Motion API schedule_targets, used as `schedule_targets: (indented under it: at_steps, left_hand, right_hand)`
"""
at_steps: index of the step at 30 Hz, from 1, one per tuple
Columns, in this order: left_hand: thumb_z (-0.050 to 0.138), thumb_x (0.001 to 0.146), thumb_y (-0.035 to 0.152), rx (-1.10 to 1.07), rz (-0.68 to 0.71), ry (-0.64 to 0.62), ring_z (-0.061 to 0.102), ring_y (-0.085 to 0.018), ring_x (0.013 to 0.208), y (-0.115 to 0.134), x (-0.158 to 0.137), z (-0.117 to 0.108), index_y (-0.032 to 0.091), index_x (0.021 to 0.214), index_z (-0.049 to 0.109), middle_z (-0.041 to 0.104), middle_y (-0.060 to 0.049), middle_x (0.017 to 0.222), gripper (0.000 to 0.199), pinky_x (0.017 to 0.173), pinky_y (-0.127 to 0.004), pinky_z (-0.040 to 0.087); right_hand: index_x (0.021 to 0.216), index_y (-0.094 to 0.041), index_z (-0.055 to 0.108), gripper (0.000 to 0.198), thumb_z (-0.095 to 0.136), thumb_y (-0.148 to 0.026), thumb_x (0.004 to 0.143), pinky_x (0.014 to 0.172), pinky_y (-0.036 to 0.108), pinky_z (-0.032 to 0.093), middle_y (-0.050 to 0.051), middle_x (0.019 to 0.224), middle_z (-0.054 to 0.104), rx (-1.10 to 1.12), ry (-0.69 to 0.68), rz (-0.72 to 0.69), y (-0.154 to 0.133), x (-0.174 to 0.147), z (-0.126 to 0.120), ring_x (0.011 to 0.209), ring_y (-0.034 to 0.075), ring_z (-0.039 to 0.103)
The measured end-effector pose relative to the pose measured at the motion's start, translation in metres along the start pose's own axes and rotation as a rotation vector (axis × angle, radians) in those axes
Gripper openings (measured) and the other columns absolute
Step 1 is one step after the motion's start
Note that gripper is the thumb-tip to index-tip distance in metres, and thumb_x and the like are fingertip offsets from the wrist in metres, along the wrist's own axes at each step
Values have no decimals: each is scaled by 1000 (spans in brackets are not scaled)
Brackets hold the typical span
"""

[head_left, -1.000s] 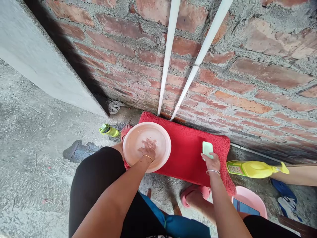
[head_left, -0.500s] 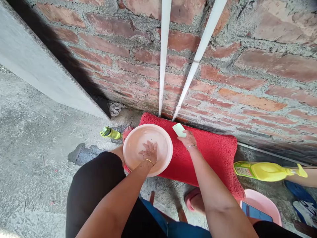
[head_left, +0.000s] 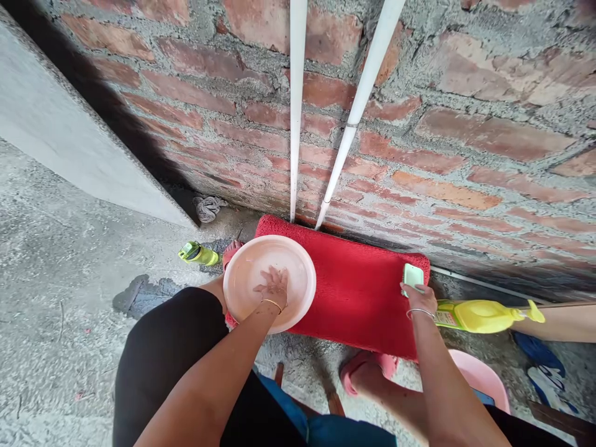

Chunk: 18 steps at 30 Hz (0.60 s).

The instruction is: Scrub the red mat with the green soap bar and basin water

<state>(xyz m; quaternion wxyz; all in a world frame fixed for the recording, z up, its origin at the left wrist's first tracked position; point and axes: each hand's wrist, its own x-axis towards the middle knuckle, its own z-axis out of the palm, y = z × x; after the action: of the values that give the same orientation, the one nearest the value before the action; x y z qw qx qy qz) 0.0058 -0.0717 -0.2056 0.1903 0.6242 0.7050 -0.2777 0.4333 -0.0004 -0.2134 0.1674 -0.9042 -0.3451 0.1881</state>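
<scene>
My left hand (head_left: 274, 284) lies in the water of a pale pink basin (head_left: 307, 273), fingers spread and nothing held. The basin covers the left end of a thick red mat (head_left: 358, 279). At the right end of that mat, my right hand (head_left: 421, 299) is closed around a small, pale green scrubbing brush (head_left: 413, 277). The brush is over the mat's far right corner; whether its underside touches the mat is hidden.
A yellow pump bottle (head_left: 484, 315) lies right of the mat, above a pink tub (head_left: 484, 372). A green drinking bottle (head_left: 199, 253) and a grey cloth (head_left: 209, 208) are at left. White pipes (head_left: 298, 112) run down the brick wall (head_left: 447, 189). Another person's leg (head_left: 554, 320) shows at right.
My right hand has moved right across the mat with the brush, from beside the basin to the mat's right end. My left hand stays in the water. The view has shifted slightly right.
</scene>
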Motion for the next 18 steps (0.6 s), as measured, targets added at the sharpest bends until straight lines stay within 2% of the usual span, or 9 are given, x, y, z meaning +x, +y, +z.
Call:
schedule_targets:
  at_steps: [3, 8, 12, 15, 18]
  left_hand:
    - [73, 90, 32, 8, 12, 6, 36, -57, 161, -1, -1, -2, 27, 179, 23, 28, -28, 182, 102, 97, -77, 62]
    - [64, 94, 20, 24, -3, 19, 39, -57, 160, 0, -2, -2, 25, 177, 29, 31, -29, 181, 91, 96, -76, 63]
    - [66, 94, 25, 25, 10, 68, 42, -60, 157, 0, 1, 6, 25, 176, 32, 34, -30, 179, 89, 92, -80, 63]
    - [72, 91, 34, 22, 24, 93, 42, -62, 156, -3, 5, 14, 23, 176, 33, 35, -31, 178, 94, 89, -80, 63]
    - [76, 88, 40, 30, 24, 108, 42, -63, 155, -5, 7, 18, 23, 176, 36, 37, -32, 177, 98, 89, -79, 64]
  right_hand:
    - [91, -27, 60, 35, 83, -42, 70, 113, 54, 52, 15, 120, 75, 59, -84, 6, -36, -27, 18, 129, 40, 67]
    - [104, -27, 66, 41, 86, -41, 71, 104, 39, 55, 7, 125, 71, 98, -295, -253, -125, -88, 77, 116, 27, 71]
    - [111, -28, 68, 41, 86, -38, 77, 96, 33, 55, 4, 126, 69, 10, -475, -478, -184, -127, 118, 110, 23, 71]
    - [111, -27, 68, 40, 88, -35, 77, 95, 33, 54, 2, 121, 69, -80, -548, -582, -208, -136, 132, 109, 22, 70]
    - [110, -27, 68, 40, 89, -34, 77, 93, 33, 54, 2, 121, 69, -122, -548, -567, -208, -125, 131, 106, 23, 71]
